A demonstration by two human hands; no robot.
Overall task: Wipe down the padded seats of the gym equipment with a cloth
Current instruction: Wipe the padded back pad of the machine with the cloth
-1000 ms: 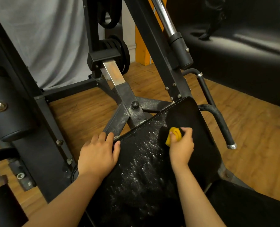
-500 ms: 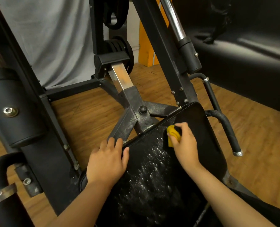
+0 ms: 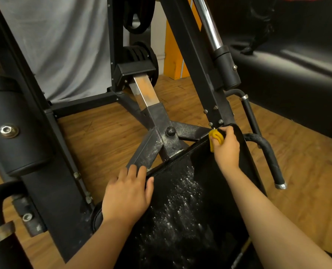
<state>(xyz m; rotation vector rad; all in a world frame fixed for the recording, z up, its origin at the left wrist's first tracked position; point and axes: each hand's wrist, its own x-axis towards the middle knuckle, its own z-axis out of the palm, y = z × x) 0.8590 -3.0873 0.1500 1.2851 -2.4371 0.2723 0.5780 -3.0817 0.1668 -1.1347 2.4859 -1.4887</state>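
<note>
Right hand (image 3: 226,150) is mine to call first: fingers curled tight round a bunched yellow cloth (image 3: 216,137), the thumb side up, with folds of the cloth poking out past the knuckles. Cloth is pressed against the far top corner of the black padded seat (image 3: 200,166), right at its rim, just below the bolted upright of the black machine frame (image 3: 192,61). Left hand (image 3: 128,193) lies flat and relaxed on the seat's left edge, fingers mostly straight and reaching over the rim, thumb lying on the pad surface; it holds nothing. The two hands are well apart, left one nearer me. Between them the pad carries a band of white wet specks (image 3: 182,193) running down its middle toward me; the strip by the right hand looks dark and plain. I cannot tell whether the specks are foam or spray droplets. Beyond the seat's rim there is a scuffed steel junction (image 3: 157,146) with a round black knob (image 3: 170,131), and a bare square tube (image 3: 145,94) rising from it. A curved black grip handle (image 3: 267,152) with a chrome end cap sits just right of the seat. Black roller pad (image 3: 19,125) at far left, black weight plates (image 3: 141,57) behind the frame, and a grey sheet (image 3: 64,45) hanging at the back. Under everything is wood plank floor (image 3: 103,133).
</note>
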